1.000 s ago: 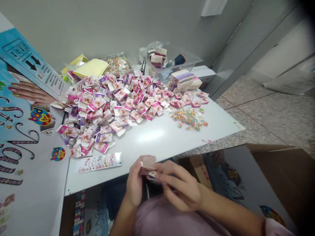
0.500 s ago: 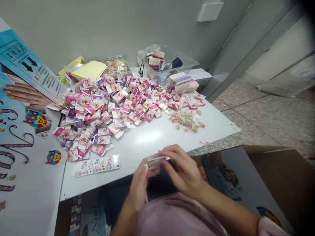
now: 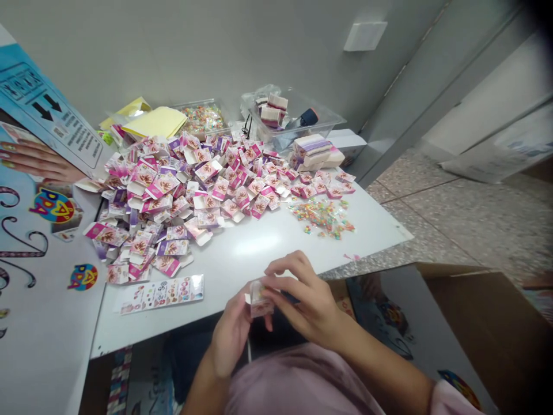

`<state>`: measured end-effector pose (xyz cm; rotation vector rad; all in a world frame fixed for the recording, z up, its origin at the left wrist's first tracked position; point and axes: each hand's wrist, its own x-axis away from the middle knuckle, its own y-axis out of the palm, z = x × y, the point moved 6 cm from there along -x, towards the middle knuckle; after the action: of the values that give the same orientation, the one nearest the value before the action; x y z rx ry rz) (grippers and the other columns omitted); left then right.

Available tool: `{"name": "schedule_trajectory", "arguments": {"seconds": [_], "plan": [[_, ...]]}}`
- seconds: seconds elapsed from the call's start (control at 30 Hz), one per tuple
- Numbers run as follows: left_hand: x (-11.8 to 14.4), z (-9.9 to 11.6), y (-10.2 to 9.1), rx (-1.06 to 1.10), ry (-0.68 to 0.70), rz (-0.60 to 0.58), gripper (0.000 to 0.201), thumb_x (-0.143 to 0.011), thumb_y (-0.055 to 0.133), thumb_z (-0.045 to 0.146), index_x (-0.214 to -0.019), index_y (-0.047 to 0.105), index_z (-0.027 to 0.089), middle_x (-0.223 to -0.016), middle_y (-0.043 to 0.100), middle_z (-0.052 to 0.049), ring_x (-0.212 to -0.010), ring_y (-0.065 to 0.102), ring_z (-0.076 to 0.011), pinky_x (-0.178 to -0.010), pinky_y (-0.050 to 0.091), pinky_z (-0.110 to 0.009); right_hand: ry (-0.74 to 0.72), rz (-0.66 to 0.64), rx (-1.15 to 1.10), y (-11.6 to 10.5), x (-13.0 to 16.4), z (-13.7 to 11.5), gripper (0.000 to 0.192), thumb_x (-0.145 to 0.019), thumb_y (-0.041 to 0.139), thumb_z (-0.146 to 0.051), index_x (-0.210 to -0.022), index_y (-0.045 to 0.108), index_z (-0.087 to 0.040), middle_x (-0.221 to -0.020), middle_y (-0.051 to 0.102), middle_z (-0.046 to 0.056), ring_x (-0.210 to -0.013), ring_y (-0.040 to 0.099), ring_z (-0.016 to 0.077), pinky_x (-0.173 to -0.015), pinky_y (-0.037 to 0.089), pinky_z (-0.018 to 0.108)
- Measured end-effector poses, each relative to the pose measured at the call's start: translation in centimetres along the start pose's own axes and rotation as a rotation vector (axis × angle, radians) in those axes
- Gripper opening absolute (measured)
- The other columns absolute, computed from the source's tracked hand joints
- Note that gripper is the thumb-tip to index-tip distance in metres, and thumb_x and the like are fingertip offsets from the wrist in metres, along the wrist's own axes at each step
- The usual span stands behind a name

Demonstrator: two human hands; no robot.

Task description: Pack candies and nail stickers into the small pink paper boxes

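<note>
In front of my body, my left hand [image 3: 233, 328] is closed around a small printed carton [image 3: 260, 306], whose upper end faces me with a white flap at its left. The fingers of my right hand [image 3: 305, 297] pinch at that upper end; whether something small is between the fingertips is too blurred to tell. Beyond my hands a large heap of small pink and purple cartons [image 3: 207, 217] covers the left and middle of the white table [image 3: 259, 248]. Several tiny colourful packets [image 3: 324, 216] lie to the right of the heap. A printed sticker sheet [image 3: 164, 294] rests near the front edge.
At the back stand a clear tub [image 3: 330, 118] holding paper stacks and a dark-capped object, and a tray of colourful packets [image 3: 203, 117]. Paper stacks [image 3: 313, 151] sit before the tub. A display box [image 3: 43, 276] borders the left; an open cardboard box [image 3: 466, 311] stands at right.
The carton has tilted so its end faces up toward me, and my right fingers have shifted over that end. Both hands have moved slightly left and down in view.
</note>
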<state>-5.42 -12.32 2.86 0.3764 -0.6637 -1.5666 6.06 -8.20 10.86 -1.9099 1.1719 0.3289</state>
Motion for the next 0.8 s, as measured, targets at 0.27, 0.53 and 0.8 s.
{"name": "schedule_trajectory", "arguments": {"seconds": [0.27,0.53,0.8], "plan": [[0.2,-1.1,-1.3,0.155,-0.105,0.247,0.044,-0.089,0.057,0.05,-0.114,0.069,0.015,-0.099,0.07,-0.01,-0.076,0.062,-0.0185,-0.061,0.048,-0.028,-0.147,-0.201,0.303,1.5,1.1,-0.3,0.035,-0.095,0.055,-0.028,-0.126,0.055,-0.012,-0.136,0.052,0.023,-0.114,0.046,0.0308,-0.094,0.043,0.05],[-0.3,-1.0,-1.2,0.096,-0.054,0.29,0.035,-0.085,0.063,0.043,-0.103,0.073,0.015,-0.09,0.071,-0.007,-0.077,0.06,-0.0172,-0.063,0.048,-0.026,-0.067,-0.228,0.32,1.8,1.3,0.2,0.045,-0.096,0.054,-0.032,-0.134,0.049,-0.01,-0.145,0.043,0.025,-0.115,0.043,0.0333,-0.092,0.043,0.054],[-0.4,-0.9,-0.3,-0.192,0.004,0.179,0.032,-0.093,0.047,0.042,-0.089,0.066,0.017,-0.078,0.059,-0.003,-0.069,0.048,-0.0151,-0.06,0.038,-0.026,0.175,-0.29,-0.061,1.2,1.0,1.3,0.017,-0.095,0.052,-0.016,-0.103,0.066,-0.02,-0.139,0.052,0.013,-0.129,0.038,0.0285,-0.104,0.042,0.051]]}}
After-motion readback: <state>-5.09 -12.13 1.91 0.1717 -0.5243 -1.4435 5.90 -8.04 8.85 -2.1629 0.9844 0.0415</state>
